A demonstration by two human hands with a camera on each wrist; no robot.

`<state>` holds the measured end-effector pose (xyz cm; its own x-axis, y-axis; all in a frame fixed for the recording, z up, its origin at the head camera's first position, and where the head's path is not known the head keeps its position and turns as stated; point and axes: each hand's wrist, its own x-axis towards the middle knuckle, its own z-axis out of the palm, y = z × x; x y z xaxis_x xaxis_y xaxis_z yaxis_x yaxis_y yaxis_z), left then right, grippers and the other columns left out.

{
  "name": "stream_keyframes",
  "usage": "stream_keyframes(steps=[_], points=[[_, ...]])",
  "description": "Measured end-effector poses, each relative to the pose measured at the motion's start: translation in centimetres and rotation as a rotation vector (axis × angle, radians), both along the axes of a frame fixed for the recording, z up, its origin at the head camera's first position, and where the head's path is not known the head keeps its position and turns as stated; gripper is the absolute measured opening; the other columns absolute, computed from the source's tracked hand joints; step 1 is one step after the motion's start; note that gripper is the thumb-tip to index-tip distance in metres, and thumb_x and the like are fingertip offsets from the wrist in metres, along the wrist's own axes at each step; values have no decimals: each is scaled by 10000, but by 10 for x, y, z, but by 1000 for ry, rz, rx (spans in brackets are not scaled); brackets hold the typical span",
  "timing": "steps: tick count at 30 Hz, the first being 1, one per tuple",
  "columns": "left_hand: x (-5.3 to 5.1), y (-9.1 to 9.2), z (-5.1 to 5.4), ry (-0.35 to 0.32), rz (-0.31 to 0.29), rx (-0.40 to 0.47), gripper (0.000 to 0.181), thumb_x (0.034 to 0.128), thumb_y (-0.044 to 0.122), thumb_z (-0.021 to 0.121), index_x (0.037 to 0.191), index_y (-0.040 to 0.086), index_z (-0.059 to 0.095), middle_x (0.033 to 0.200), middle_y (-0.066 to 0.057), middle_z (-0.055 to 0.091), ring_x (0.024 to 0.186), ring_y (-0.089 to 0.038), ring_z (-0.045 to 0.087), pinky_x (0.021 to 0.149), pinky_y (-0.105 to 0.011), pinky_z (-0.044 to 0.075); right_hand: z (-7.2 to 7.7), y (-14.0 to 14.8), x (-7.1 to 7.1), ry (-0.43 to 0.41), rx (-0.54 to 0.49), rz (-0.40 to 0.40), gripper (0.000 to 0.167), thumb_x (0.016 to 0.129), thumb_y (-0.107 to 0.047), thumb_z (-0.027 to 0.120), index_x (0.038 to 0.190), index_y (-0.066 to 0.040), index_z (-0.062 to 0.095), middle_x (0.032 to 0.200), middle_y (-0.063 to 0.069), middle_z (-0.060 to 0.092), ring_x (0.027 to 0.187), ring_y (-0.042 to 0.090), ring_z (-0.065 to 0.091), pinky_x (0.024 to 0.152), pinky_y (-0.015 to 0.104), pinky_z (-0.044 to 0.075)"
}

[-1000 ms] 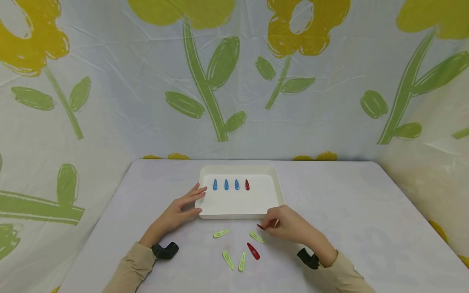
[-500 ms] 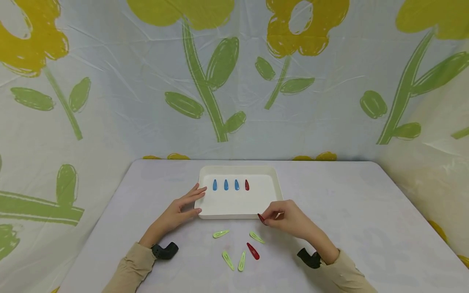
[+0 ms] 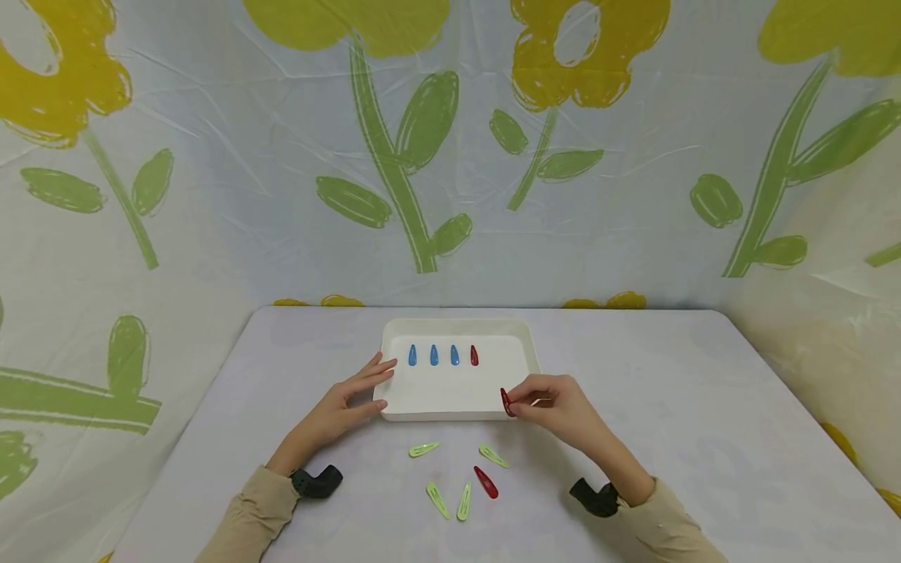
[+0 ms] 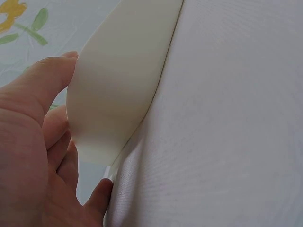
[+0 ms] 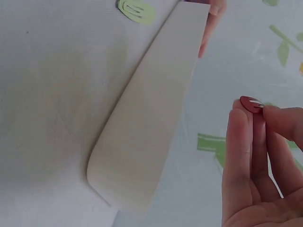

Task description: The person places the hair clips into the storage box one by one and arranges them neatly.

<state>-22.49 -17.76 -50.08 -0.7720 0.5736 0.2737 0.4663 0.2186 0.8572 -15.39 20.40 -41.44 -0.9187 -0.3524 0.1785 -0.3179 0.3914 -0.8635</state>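
The right hand (image 3: 559,408) pinches a red hair clip (image 3: 506,402) between thumb and fingertips over the tray's near right corner; in the right wrist view the hand (image 5: 258,161) holds the red clip (image 5: 251,104) at its fingertips. With fingers spread, the left hand (image 3: 338,410) touches the left edge of the white tray (image 3: 450,417). In the left wrist view that hand (image 4: 42,142) lies against the tray wall (image 4: 113,85). Inside the tray, three blue clips (image 3: 433,355) and one red clip (image 3: 475,356) stand in a row.
Several light green clips (image 3: 437,500) and another red clip (image 3: 486,482) lie on the white table (image 3: 669,375) in front of the tray. A flower-patterned cloth (image 3: 281,156) hangs behind the table.
The right hand has moved up and forward from the table in front of the tray to over its near right corner, carrying the red clip, now more upright. The left hand has stayed still.
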Motion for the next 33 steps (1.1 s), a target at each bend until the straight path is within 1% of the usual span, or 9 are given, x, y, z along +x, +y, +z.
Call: stream_keyframes(steps=[2, 8, 10, 14, 18, 24, 30, 33], points=[[0, 0, 0, 6, -1, 2, 553, 933, 97, 696, 1446, 28, 502, 1583, -27, 361, 1523, -213, 79, 1128, -130, 98, 2, 1, -1, -9, -14, -13, 105, 874, -26, 736, 961, -79, 761, 894, 34, 719, 810, 151, 662, 742, 282, 567], [1, -2, 0, -9, 4, 12, 552, 927, 92, 702, 1441, 30, 510, 1580, -17, 366, 1523, -199, 79, 1128, -123, 101, 9, 3, -6, -63, -62, -46, 99, 869, -30, 737, 964, -48, 759, 892, 85, 724, 811, 176, 680, 733, 294, 564], [1, -2, 0, -9, 2, 13, 554, 927, 89, 701, 1442, 28, 507, 1581, -25, 365, 1523, -207, 78, 1126, -121, 102, 11, 4, -8, -90, -80, -55, 103, 872, -35, 735, 973, -28, 754, 901, 109, 724, 807, 178, 688, 739, 316, 570], [1, -1, 0, -9, -3, 13, 556, 931, 94, 698, 1446, 26, 501, 1583, -35, 360, 1524, -211, 73, 1125, -119, 103, 13, 8, -15, -132, -130, -60, 126, 888, -35, 722, 1000, 21, 737, 923, 160, 715, 804, 186, 697, 761, 324, 579], [1, 0, 1, -4, -6, 8, 563, 932, 93, 696, 1453, 30, 493, 1585, -31, 356, 1524, -200, 73, 1133, -126, 100, 15, 11, -23, -139, -200, -42, 151, 897, -19, 707, 1022, 64, 717, 938, 196, 711, 818, 214, 706, 780, 332, 581], [1, 0, 1, -2, -4, 3, 566, 936, 114, 697, 1460, 50, 492, 1586, -23, 355, 1523, -195, 76, 1135, -129, 98, 20, 13, -34, -130, -252, -33, 166, 906, -16, 693, 1037, 86, 704, 947, 210, 709, 810, 213, 709, 788, 364, 584], [1, 0, 1, 10, -12, 14, 558, 935, 120, 699, 1450, 37, 501, 1581, -45, 363, 1523, -222, 84, 1138, -137, 105, 26, 11, -44, -131, -270, -64, 167, 926, -8, 661, 1043, 107, 691, 946, 160, 716, 806, 209, 706, 795, 342, 581], [1, 0, 1, 18, -15, 18, 553, 936, 108, 696, 1446, 24, 501, 1580, -63, 362, 1523, -243, 80, 1134, -134, 103, 29, 10, -48, -129, -290, -72, 183, 926, -19, 666, 1048, 117, 685, 943, 142, 721, 806, 216, 707, 802, 349, 579]])
